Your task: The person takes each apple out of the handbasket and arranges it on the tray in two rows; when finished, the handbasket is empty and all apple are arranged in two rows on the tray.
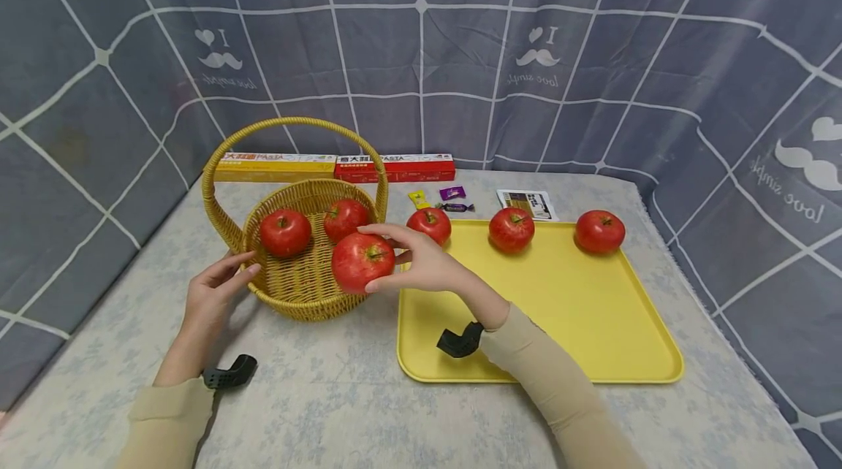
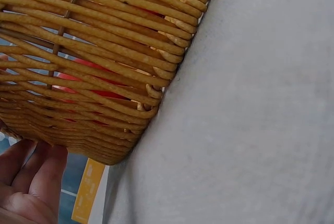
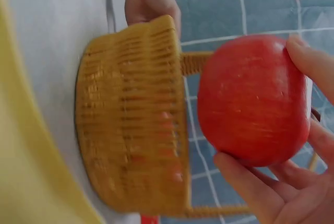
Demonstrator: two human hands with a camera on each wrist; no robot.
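Note:
My right hand [image 1: 411, 261] grips a red apple [image 1: 362, 261] [image 3: 254, 100] just above the front right rim of a wicker basket [image 1: 299, 292] [image 3: 133, 119]. Two more apples [image 1: 285, 232] [image 1: 345, 219] lie inside the basket. My left hand [image 1: 217, 286] [image 2: 28, 182] rests with straight fingers against the basket's left wall [image 2: 88, 72]. Three apples [image 1: 430, 225] [image 1: 511, 229] [image 1: 599, 231] sit along the far edge of a yellow tray [image 1: 592, 323].
Two long pasta boxes, yellow [image 1: 276, 166] and red [image 1: 395, 166], lie at the back of the table. Wrapped sweets [image 1: 454, 199] and a small packet [image 1: 528, 204] lie behind the tray. A grey chequered cloth hangs behind and at both sides.

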